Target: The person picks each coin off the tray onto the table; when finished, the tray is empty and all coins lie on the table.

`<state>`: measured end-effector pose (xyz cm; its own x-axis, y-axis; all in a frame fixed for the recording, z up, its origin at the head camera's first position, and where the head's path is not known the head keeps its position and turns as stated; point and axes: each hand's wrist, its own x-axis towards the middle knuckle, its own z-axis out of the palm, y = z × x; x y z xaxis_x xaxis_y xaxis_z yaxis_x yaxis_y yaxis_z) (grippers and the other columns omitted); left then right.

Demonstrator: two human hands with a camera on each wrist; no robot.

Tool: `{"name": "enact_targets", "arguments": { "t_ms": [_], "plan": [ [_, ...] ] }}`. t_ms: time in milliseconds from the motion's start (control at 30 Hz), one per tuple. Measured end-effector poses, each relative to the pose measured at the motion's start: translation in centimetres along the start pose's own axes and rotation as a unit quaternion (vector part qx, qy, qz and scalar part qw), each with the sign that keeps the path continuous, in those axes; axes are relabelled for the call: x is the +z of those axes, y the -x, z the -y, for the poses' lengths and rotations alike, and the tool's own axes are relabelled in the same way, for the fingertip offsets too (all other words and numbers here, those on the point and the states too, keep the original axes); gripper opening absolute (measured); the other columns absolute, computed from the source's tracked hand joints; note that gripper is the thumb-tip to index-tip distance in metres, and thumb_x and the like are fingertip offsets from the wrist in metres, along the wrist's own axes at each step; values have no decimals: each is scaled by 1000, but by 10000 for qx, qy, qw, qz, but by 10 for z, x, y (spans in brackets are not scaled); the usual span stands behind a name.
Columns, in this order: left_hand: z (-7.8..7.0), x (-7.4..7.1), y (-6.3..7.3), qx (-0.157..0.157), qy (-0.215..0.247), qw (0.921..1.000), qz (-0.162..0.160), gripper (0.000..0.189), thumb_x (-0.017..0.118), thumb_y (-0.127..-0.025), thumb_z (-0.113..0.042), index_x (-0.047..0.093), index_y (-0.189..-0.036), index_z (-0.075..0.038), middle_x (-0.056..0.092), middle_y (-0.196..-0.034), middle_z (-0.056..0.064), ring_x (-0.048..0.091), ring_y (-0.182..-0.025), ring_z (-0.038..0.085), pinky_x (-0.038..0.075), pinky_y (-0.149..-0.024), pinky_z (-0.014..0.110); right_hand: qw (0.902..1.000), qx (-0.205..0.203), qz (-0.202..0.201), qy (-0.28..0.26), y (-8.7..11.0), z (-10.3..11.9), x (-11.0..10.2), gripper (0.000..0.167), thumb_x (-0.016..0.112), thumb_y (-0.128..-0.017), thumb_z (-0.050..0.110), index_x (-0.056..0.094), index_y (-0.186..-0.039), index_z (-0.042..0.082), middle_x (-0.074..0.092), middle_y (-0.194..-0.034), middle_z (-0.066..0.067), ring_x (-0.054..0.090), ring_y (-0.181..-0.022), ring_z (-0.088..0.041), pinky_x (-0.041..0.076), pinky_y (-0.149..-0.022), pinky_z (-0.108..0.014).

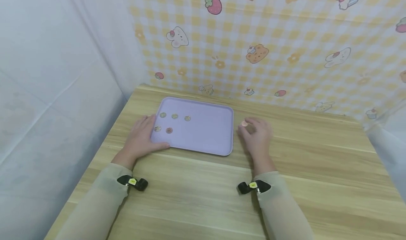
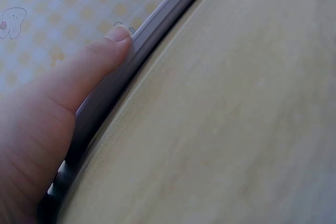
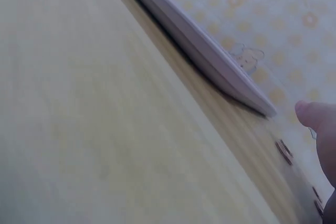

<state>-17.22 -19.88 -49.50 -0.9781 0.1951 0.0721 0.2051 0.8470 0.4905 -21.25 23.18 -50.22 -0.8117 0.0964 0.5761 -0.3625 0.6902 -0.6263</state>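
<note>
A shallow lavender tray [image 1: 203,134] lies on the wooden table. My left hand [image 1: 139,136] rests at its left side, fingers along the left rim and the thumb [image 2: 107,51] extended on the near rim. Inside the tray are three coins [image 1: 174,116] in a back row and two coins [image 1: 169,130] in a row before it. Just right of the tray, my right hand [image 1: 258,132] pinches a copper-coloured coin [image 1: 244,123] between thumb and index finger. Below the thumb in the right wrist view, coppery coin edges [image 3: 284,152] show near the tray's corner.
A wooden table [image 1: 190,194] extends under both forearms and to the right. Behind it hangs a yellow checked cloth [image 1: 222,71] with cartoon prints, and a white sheet [image 1: 63,74] hangs on the left. Each sleeved wrist carries a small black camera [image 1: 133,182].
</note>
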Motion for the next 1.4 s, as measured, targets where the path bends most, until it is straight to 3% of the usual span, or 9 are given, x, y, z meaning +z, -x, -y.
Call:
{"name": "enact_targets", "arguments": {
  "t_ms": [200, 400, 567, 967, 1200, 1400],
  "plan": [
    [-1, 1, 0, -5, -52, 10000, 1, 135, 83, -76, -74, 21, -168, 2, 31, -169, 26, 20, -158, 49, 9, -130, 58, 9970, 661, 313, 261, -3, -19, -23, 30, 87, -90, 12, 78, -116, 1, 74, -123, -20, 59, -122, -43, 41, -112, -56],
    [-3, -1, 0, 29, -44, 10000, -1, 134, 83, -76, -74, 21, -168, 3, 32, -169, 26, 21, -157, 48, 10, -130, 59, 9855, 1306, 599, 898, -5, -38, -46, 35, 83, -96, 24, 76, -124, 5, 71, -133, -18, 50, -133, -43, 26, -119, -58],
    [-2, -1, 1, -3, -19, 10000, 26, 135, 83, -76, -74, 21, -168, 3, 31, -170, 27, 20, -157, 49, 9, -129, 60, 9770, 1613, 896, 1068, -4, -50, -59, 38, 80, -98, 26, 74, -130, 5, 68, -138, -19, 47, -137, -44, 24, -122, -58],
    [-2, -1, 0, -3, -24, 10000, 20, 133, 83, -76, -73, 22, -168, 2, 31, -170, 25, 19, -158, 47, 10, -130, 59, 9676, 1872, 1026, 1350, -7, -69, -89, 42, 77, -100, 24, 71, -134, 0, 65, -141, -24, 50, -138, -47, 24, -124, -58],
    [-2, -2, -1, 24, 0, 10000, 58, 133, 83, -77, -72, 20, -168, 3, 30, -170, 26, 19, -158, 48, 9, -130, 59, 9678, 1715, 1196, 1400, -11, -71, -90, 35, 77, -100, 23, 75, -130, 5, 69, -138, -20, 56, -136, -44, 29, -123, -57],
    [0, -1, -1, 9, -20, 10000, 49, 132, 83, -79, -70, 20, -168, 3, 30, -171, 25, 18, -159, 47, 8, -130, 58, 9650, 1820, 1383, 1286, -17, -72, -91, 37, 75, -100, 26, 75, -130, 2, 67, -139, -24, 53, -137, -47, 26, -123, -59]
  ]
}}
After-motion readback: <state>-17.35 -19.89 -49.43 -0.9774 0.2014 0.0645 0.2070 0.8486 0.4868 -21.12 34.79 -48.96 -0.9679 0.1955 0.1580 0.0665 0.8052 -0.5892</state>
